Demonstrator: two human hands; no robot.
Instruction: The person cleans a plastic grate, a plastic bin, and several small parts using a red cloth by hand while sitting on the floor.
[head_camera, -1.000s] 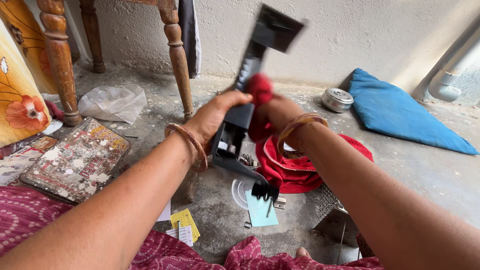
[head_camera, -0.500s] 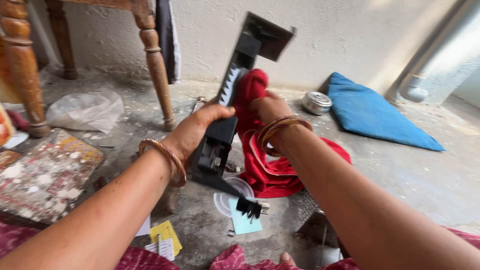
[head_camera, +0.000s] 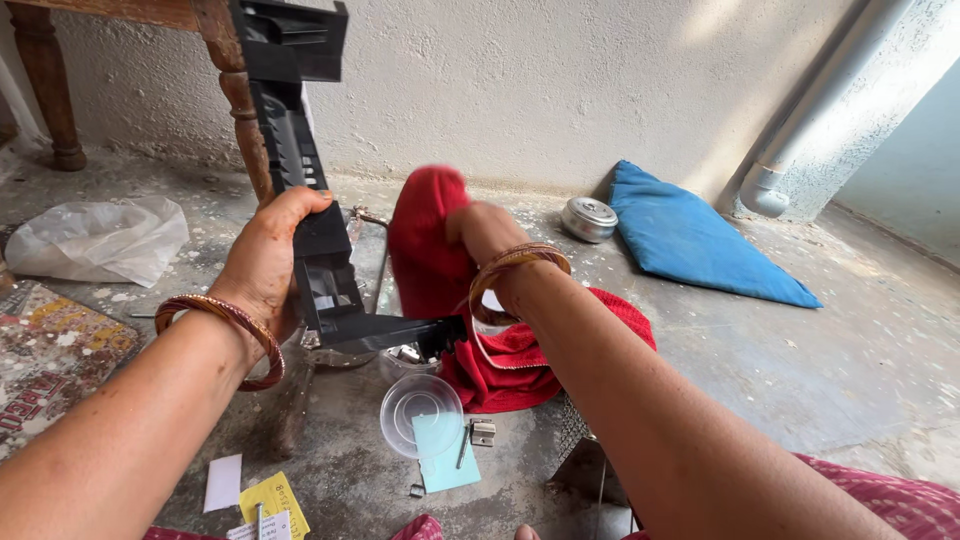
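Your hands work over a speckled concrete floor (head_camera: 780, 360) by a plastered wall (head_camera: 560, 90).
Your left hand (head_camera: 265, 260) clamps the upright black plastic part (head_camera: 305, 190); your right hand (head_camera: 480, 228) grips the red cloth (head_camera: 430, 250).

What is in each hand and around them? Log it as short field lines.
left hand: grips a long black plastic part, held upright
right hand: wrapped in a red cloth, pressed beside the part
floor below: clear plastic lid, light blue card, small metal clips
far right: blue cushion, round metal tin
far left: crumpled plastic bag
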